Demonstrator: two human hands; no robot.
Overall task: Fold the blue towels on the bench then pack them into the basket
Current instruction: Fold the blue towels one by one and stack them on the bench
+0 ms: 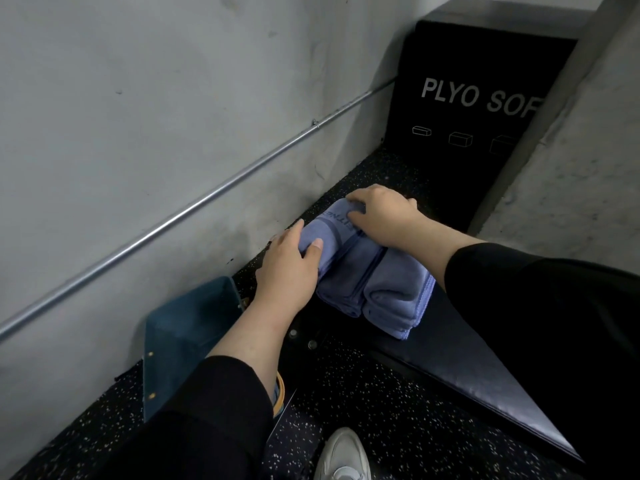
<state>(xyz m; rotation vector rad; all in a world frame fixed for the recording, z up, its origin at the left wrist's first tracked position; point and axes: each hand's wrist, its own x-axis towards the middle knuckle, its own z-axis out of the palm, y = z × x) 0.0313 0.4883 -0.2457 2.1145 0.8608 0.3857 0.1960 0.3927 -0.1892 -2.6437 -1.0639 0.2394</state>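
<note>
Both hands are on the towels (374, 275), a folded blue stack sitting at the far end of the table (460, 355). Left hand (287, 268) clamps the near-left end, thumb on top; right hand (384, 216) presses fingers into the far edge. Best bet is probably squeezing from both ends and lifting level so the folds don't slump. The basket (183, 337) sits on the floor just left, partly hidden by the left arm. A plyo box (478, 109) stands behind.
</note>
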